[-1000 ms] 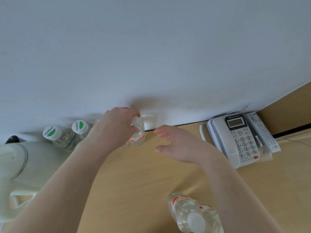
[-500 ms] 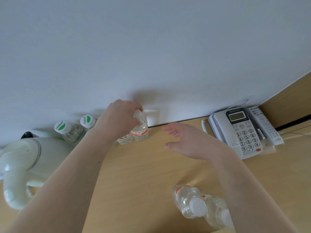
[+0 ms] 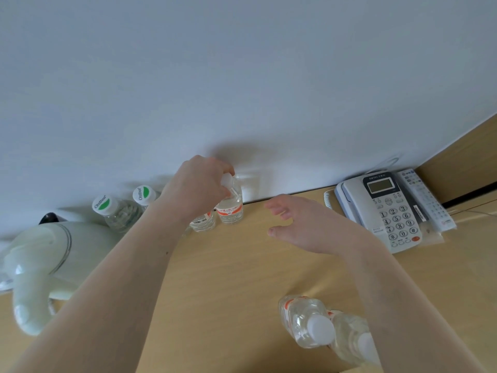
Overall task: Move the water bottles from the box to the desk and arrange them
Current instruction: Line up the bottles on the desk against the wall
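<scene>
— Hands first: what does the head view give?

— Left hand (image 3: pixel 199 184) grips the cap end of a clear plastic water bottle with an orange label (image 3: pixel 230 204), standing on the pale wooden bench (image 3: pixel 228 278) by the white wall (image 3: pixel 242 76); right hand (image 3: pixel 304 224) hovers released over the bench, holding nothing, fingers relaxed.

— And the other bottles?

— A second clear bottle with a barcode label (image 3: pixel 202 222) sits just beside the held one; two green-capped clear bottles (image 3: pixel 121 208) stand further left; two more clear orange-label bottles (image 3: pixel 328 327) wait at the near edge; the box is out of view.

— How to finish the step well?

— Probably seat the base flat and in line with its neighbour before letting go; a top grip tips easily.

— Room to move?

— Open bench lies between the row and the grey desk telephone (image 3: pixel 387 208); the white kettle (image 3: pixel 40 265) crowds the left; the wall stops anything pushed back.
</scene>
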